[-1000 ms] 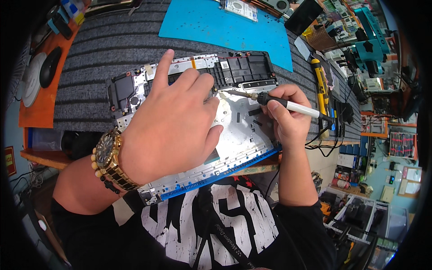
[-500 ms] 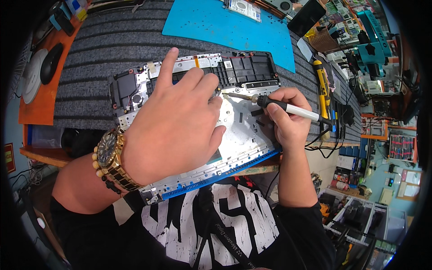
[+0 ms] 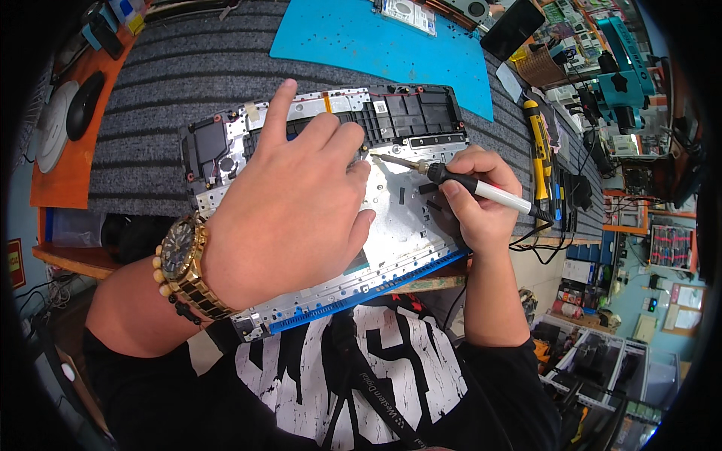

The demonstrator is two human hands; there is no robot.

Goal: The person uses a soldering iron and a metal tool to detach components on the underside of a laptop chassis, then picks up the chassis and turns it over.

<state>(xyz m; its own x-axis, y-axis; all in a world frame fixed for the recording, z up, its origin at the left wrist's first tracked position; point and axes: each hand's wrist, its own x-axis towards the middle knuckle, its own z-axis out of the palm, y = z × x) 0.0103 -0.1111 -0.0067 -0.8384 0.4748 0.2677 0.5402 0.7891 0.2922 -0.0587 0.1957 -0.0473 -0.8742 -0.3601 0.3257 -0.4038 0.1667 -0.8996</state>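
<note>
A silver and black laptop chassis (image 3: 398,218) with a blue-edged near side lies on the table before me. My left hand (image 3: 301,203) covers its middle-left part. Its index finger is stretched toward the far edge, and the other fingers curl down near the iron's tip; what they hold, if anything, is hidden. From the right, my right hand (image 3: 485,199) grips a soldering iron (image 3: 504,197) with a black and white handle. The iron's narrow tip points left and meets the chassis, or sits just above it, close to the left fingers.
Beyond the chassis a blue mat (image 3: 376,49) lies on a grey striped cloth (image 3: 165,98). A yellow-handled tool (image 3: 535,135) and other tools lie at right, near the iron's cable. A black mouse (image 3: 86,105) sits at far left. A teal stand (image 3: 624,75) stands at upper right.
The soldering iron's handle and my right hand have dipped slightly, so the iron slopes more steeply. Its tip stays at about the same spot. My left hand has hardly moved.
</note>
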